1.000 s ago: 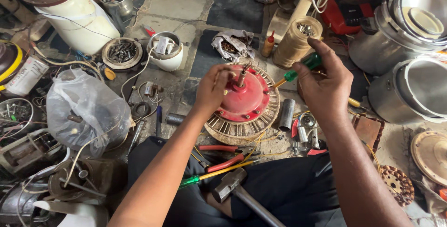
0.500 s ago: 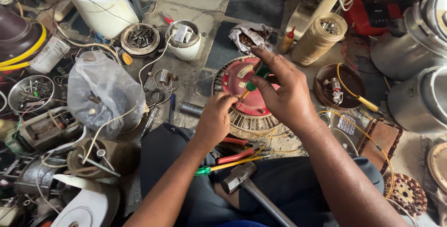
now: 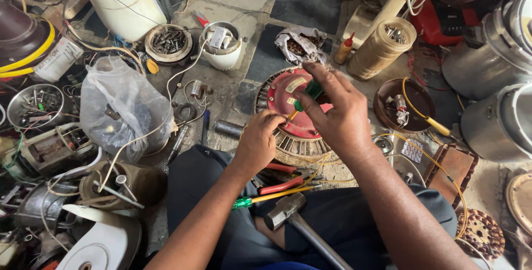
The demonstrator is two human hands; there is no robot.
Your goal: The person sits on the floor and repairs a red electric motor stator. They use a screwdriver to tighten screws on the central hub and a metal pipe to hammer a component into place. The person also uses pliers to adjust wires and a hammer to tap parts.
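Right hand (image 3: 338,117) drawn nearer over the red motor housing (image 3: 296,106), fingers pinching a green-handled screwdriver (image 3: 310,91), left hand (image 3: 260,140) fingers closed around its shaft beside it

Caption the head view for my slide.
Right hand holds green-handled screwdriver over red motor hub; left hand steadies its tip.

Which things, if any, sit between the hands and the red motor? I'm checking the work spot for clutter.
Nothing visible does. The left hand rests on the near rim of the red motor, and the right hand holds a green-handled screwdriver directly over its cover. Pliers and a hammer lie nearer the person, below the hands.
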